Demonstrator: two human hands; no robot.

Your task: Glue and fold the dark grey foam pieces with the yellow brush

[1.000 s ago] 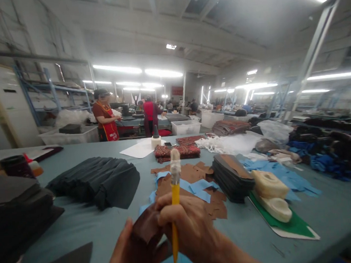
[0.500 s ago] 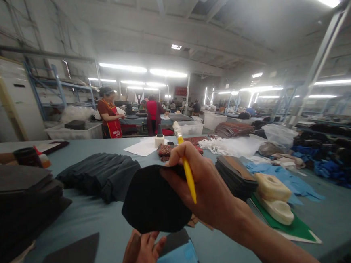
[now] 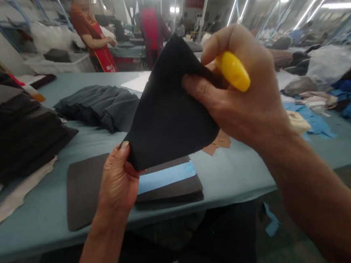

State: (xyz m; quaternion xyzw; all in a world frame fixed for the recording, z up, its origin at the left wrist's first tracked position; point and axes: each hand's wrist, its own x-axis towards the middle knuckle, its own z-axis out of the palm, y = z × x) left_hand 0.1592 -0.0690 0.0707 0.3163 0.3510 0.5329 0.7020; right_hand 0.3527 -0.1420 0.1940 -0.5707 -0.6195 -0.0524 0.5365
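Both hands hold one black fabric piece (image 3: 168, 112) up above the table's near edge. My left hand (image 3: 118, 180) pinches its lower corner between thumb and fingers. My right hand (image 3: 238, 86) grips its upper right edge and also clasps a yellow-handled tool (image 3: 233, 71), whose butt end points toward the camera. Below the piece, a dark flat stack with a blue strip (image 3: 167, 176) on top lies on the blue-grey table (image 3: 233, 175).
A dark mat (image 3: 82, 187) lies left of the stack. Piles of dark cut pieces stand at left (image 3: 14, 128) and behind (image 3: 100, 107). Brown scraps (image 3: 219, 142), blue scraps and pale shoe lasts lie right. Two people in red stand beyond the table (image 3: 93, 36).
The view tilted down toward the table edge. The black piece came closer and higher; my left hand rose from the stack and took its lower corner. The tool now points at the camera.
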